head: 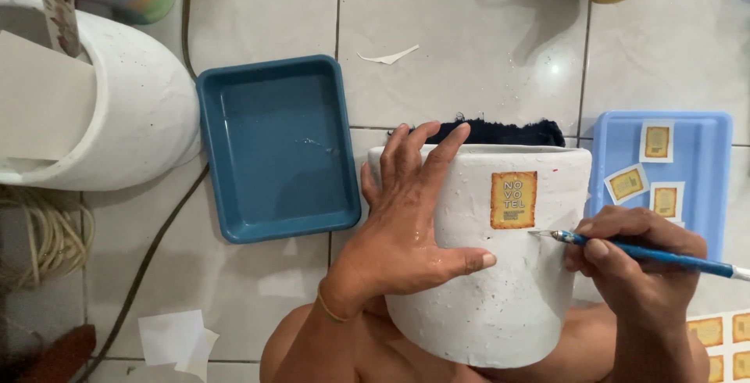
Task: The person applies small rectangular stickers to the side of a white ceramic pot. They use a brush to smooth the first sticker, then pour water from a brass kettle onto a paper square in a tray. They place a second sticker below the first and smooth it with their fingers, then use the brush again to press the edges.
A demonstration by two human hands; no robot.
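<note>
A white rough pot [508,289] lies on its side across my lap. A small orange paper label [513,200] is stuck on its wall. My left hand [406,219] lies flat on the pot's left side, fingers spread. My right hand [637,262] holds a blue-handled brush [641,252], whose tip touches the pot just below the label's lower right corner.
A dark teal tray [277,144] holding a little liquid sits on the tiled floor at left. A light blue tray [703,164] with several orange labels is at right. Another white pot [141,109] lies at upper left. A dark cloth [500,131] lies behind the pot. A cable [148,258] crosses the floor.
</note>
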